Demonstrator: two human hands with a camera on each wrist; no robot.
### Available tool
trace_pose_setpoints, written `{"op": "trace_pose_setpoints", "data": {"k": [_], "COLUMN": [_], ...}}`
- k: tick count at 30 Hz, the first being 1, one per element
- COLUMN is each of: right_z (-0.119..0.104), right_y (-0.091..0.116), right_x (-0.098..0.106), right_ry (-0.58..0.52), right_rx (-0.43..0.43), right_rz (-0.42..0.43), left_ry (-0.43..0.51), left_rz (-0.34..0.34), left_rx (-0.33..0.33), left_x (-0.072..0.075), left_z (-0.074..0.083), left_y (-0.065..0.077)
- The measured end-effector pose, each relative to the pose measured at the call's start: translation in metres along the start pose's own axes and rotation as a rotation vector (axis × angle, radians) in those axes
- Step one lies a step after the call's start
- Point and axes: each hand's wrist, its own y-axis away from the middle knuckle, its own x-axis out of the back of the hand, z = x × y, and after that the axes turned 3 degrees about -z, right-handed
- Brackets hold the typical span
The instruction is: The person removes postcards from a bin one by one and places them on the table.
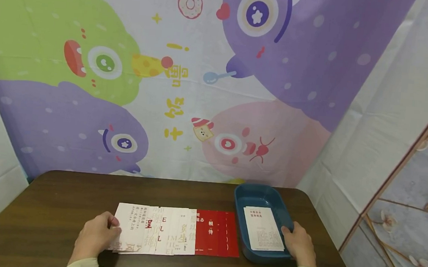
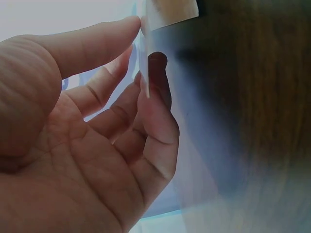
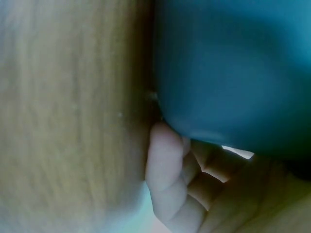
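At the left end of a row of overlapping cards, my left hand (image 1: 96, 234) pinches a white card (image 1: 129, 228) between thumb and fingers. That card is seen edge-on in the left wrist view, the thumb on one face and the fingers on the other. The row runs from white cards with red and gold lettering to red cards (image 1: 224, 234) at its right end. My right hand (image 1: 300, 243) grips the right side of a blue plastic bin (image 1: 254, 256), thumb over the rim. In the bin leans a small stack of white printed cards (image 1: 264, 231).
Everything stands on a dark wooden table (image 1: 79, 189). Behind its back edge hangs a cloth (image 1: 181, 156) with cartoon monsters. A floral panel (image 1: 413, 218) stands at the right.
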Motion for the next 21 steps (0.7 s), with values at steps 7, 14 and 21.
{"op": "trace_pose_setpoints", "data": {"k": [7,14,21], "right_z": [0.0004,-0.0004,-0.0001], "right_y": [0.0004,-0.0018,-0.0011], "right_x": [-0.0001,-0.0014,-0.0022], "right_ry": [0.002,-0.005,-0.008], "right_rx": [0.007,-0.007,0.007], "right_rz": [0.002,0.002,0.004], "left_ry": [-0.005,-0.023,-0.034], "left_rz": [-0.004,0.015,0.008], "left_rx": [0.014,-0.014,-0.024], "left_x": [0.0006,0.0003,-0.0012], "left_z": [0.0017,0.0013,-0.0023], "left_y": [0.0003,0.0016,0.0]}}
